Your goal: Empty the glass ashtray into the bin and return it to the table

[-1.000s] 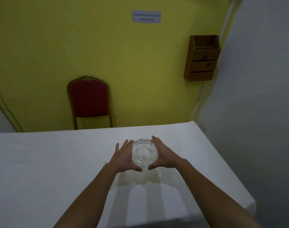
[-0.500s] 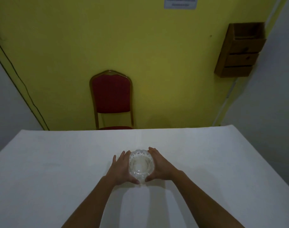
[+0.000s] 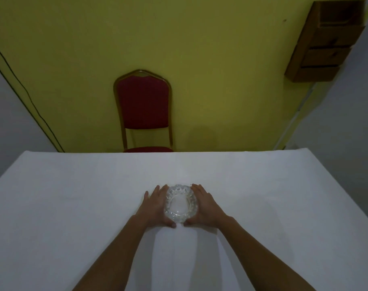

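- Currently the round, clear cut-glass ashtray (image 3: 180, 204) sits mid-way across the white cloth-covered tabletop (image 3: 74, 206).
- Left hand (image 3: 155, 206) cups its left side, thumb at the near rim.
- Right hand (image 3: 206, 206) cups its right side likewise.
- Red padded chair (image 3: 144, 106) stands beyond the far edge.
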Action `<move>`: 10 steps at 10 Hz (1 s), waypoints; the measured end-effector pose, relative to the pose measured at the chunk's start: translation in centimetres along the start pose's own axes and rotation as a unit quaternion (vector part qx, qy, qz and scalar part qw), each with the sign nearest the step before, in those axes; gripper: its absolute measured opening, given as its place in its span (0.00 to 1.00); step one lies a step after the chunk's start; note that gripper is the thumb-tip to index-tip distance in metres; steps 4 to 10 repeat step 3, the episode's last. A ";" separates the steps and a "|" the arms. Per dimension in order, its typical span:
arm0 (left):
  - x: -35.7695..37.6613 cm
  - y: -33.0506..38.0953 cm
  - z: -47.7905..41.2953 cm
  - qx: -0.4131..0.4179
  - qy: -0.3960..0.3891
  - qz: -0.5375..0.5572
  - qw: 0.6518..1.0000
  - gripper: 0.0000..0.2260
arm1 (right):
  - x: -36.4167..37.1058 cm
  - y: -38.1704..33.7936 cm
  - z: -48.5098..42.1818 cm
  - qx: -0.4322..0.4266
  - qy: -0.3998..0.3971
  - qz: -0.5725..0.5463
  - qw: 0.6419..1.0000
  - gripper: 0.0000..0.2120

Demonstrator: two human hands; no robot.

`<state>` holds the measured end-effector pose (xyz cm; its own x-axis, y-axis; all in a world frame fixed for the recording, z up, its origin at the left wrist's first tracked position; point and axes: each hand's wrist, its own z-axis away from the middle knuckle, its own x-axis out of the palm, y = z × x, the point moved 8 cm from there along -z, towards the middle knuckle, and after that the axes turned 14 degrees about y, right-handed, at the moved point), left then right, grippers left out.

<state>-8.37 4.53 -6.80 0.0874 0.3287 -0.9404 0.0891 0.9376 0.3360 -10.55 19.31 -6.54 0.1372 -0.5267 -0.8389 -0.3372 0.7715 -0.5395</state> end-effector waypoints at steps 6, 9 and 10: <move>-1.2 -0.4 0.5 -0.025 -0.066 -0.033 0.997 0.54 | 0.0 0.6 -0.1 0.045 -0.119 0.068 0.990 0.62; -1.2 -0.4 0.5 -0.025 -0.066 -0.033 0.997 0.54 | 0.0 0.6 -0.1 0.045 -0.119 0.068 0.990 0.62; -1.2 -0.4 0.5 -0.025 -0.066 -0.033 0.997 0.54 | 0.0 0.6 -0.1 0.045 -0.119 0.068 0.990 0.62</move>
